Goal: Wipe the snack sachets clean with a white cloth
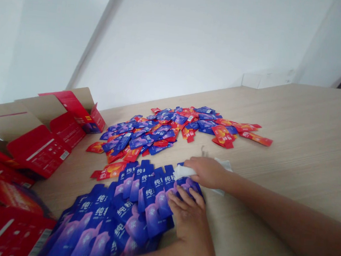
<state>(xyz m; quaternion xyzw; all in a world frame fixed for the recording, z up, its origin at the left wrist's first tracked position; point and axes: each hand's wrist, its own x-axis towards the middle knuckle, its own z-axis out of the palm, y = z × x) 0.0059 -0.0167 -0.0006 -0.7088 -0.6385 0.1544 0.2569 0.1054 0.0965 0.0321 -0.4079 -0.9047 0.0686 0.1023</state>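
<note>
My left hand (187, 213) lies with fingers spread on the right end of overlapping purple sachets (127, 210), pressing on the ones under it. Just beyond it, my right hand (210, 172) is closed around a white wipe (184, 172), which touches the top end of a purple sachet. More of the white material shows behind that hand. The sachets are laid out in rows, face up, with white lettering. My left palm and forearm cover some of them.
A loose heap of purple and orange-red sachets (149, 132) lies farther back on the wooden table (290, 154). Several open red boxes (41, 150) stand in a line on the left. The white wall (202, 39) rises behind the table, with a white trunking box (250, 80) against it.
</note>
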